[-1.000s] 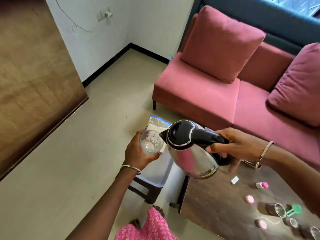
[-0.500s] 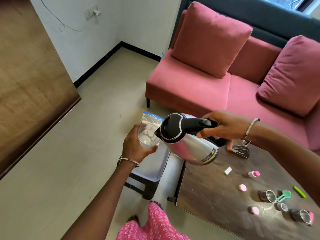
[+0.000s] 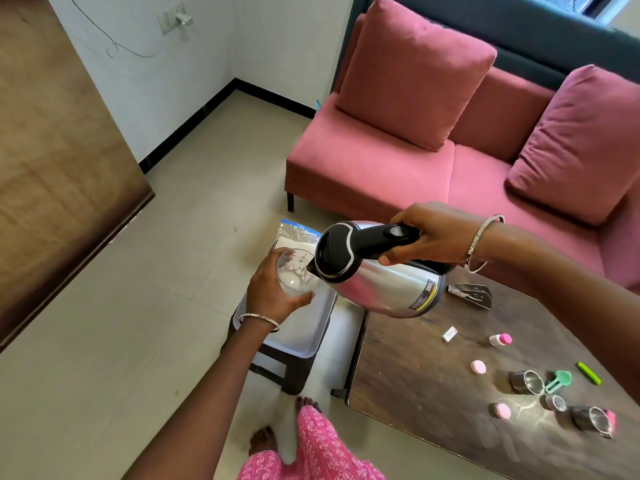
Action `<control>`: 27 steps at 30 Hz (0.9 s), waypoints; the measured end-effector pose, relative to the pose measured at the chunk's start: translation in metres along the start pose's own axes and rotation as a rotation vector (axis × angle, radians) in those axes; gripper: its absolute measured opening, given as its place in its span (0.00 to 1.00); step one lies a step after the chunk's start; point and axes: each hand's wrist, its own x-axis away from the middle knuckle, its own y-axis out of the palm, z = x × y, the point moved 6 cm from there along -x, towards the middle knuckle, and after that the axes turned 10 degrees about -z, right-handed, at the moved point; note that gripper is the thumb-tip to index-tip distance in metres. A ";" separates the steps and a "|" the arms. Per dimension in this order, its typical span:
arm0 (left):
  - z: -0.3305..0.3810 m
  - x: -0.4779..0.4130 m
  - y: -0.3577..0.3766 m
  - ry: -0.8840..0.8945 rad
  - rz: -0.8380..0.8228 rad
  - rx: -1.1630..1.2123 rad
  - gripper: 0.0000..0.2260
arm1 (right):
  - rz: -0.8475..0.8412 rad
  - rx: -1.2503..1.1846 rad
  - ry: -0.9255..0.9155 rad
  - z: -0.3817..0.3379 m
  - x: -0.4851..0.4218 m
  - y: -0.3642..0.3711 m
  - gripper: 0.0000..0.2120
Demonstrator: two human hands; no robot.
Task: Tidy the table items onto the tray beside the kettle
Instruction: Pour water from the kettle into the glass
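Right hand is gripping kettle handle, tilting spout toward glass, apparently pouring | left hand is wrapping glass, steadying it | tray is lying directly beneath the glass | table items are waiting right of both grips

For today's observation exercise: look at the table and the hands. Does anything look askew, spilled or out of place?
Yes. On the table, two steel cups lie tipped on their sides among scattered pink caps. The right hand tilts the kettle spout-first into a glass held by the left hand, off the table.
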 end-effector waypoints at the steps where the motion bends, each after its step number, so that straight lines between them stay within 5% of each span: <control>1: -0.001 0.000 0.001 -0.001 -0.006 0.001 0.39 | 0.003 0.019 -0.002 -0.002 0.000 0.000 0.17; 27: -0.014 0.012 -0.001 -0.053 -0.004 -0.024 0.40 | -0.016 0.155 0.001 -0.019 0.000 -0.001 0.20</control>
